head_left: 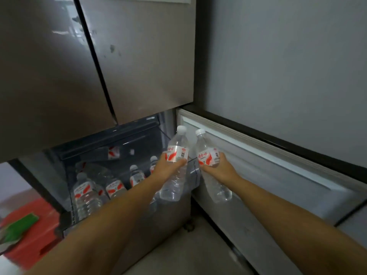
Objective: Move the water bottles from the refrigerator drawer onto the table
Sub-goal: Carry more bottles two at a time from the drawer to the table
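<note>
My left hand (168, 167) grips a clear water bottle (175, 151) with a red and white label, held above the right side of the open refrigerator drawer (127, 133). My right hand (220, 167) grips a second, matching water bottle (208, 153) just to the right, in front of the open lower door. Both bottles point cap-up and lean slightly. Several more bottles (85, 193) stand in the drawer below and left of my hands, partly hidden by my left forearm.
The closed upper refrigerator doors (99, 66) hang above the drawer. The open lower door (268, 165) swings out to the right against a grey wall (288, 66). A red box with a green item (27, 227) sits at the lower left. Grey floor lies below.
</note>
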`<state>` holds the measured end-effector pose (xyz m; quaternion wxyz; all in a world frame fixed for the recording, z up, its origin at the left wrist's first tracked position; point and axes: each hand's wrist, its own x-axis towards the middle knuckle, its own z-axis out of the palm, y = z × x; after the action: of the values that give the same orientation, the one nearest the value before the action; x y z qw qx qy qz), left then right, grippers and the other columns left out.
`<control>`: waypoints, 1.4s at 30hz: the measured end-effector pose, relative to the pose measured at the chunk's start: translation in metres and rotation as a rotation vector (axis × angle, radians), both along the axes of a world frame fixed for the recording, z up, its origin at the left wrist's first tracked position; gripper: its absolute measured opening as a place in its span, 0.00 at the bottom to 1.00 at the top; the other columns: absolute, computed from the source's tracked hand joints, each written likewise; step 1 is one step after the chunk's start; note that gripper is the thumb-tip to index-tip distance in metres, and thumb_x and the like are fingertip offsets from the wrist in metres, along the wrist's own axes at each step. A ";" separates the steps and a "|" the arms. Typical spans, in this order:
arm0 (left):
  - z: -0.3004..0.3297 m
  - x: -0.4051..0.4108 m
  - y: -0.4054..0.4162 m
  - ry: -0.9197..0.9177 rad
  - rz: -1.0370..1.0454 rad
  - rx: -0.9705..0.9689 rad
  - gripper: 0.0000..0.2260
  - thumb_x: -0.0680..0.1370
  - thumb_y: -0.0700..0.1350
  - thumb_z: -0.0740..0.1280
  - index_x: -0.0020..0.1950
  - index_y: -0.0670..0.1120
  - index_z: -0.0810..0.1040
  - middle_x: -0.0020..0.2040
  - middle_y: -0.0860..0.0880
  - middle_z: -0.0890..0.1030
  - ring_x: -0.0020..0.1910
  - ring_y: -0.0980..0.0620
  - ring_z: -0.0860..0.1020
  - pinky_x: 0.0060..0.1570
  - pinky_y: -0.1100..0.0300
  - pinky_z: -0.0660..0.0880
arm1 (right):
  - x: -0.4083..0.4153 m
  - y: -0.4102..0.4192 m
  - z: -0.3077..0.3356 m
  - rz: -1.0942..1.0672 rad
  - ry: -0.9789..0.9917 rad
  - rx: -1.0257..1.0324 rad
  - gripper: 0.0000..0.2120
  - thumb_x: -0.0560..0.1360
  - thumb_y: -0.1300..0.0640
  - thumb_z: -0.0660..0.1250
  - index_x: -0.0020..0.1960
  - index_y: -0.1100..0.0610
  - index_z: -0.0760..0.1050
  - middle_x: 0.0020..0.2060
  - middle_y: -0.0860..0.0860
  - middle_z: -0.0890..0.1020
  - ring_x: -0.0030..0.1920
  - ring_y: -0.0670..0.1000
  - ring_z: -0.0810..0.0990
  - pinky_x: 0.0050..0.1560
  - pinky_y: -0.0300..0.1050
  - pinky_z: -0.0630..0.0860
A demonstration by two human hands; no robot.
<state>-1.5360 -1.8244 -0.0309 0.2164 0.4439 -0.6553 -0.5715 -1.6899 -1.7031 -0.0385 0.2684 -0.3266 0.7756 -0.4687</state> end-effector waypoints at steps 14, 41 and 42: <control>-0.056 -0.025 0.118 -0.143 -0.624 -0.172 0.24 0.70 0.51 0.74 0.61 0.47 0.70 0.51 0.50 0.80 0.45 0.55 0.80 0.40 0.63 0.74 | 0.054 0.209 -0.042 -0.593 -0.005 0.145 0.30 0.70 0.51 0.74 0.66 0.52 0.63 0.53 0.51 0.79 0.49 0.52 0.79 0.47 0.44 0.76; -0.060 -0.049 0.713 -0.106 -1.589 -0.325 0.24 0.71 0.55 0.72 0.60 0.51 0.66 0.53 0.50 0.77 0.47 0.50 0.76 0.45 0.58 0.71 | 0.233 0.772 -0.044 -1.647 -0.043 0.338 0.36 0.71 0.44 0.72 0.72 0.50 0.57 0.63 0.50 0.75 0.58 0.53 0.79 0.48 0.45 0.80; -0.060 -0.045 0.734 -0.103 -1.624 -0.318 0.25 0.71 0.55 0.72 0.61 0.50 0.66 0.55 0.49 0.77 0.49 0.49 0.76 0.46 0.57 0.72 | 0.244 0.787 -0.044 -1.689 -0.048 0.347 0.36 0.71 0.44 0.72 0.72 0.50 0.58 0.63 0.50 0.75 0.58 0.53 0.79 0.45 0.43 0.79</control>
<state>-1.5807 -1.0906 -0.0910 -0.2340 -0.1779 -0.8540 -0.4294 -1.4457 -0.9156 -0.0826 -0.1077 0.4152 0.8135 -0.3927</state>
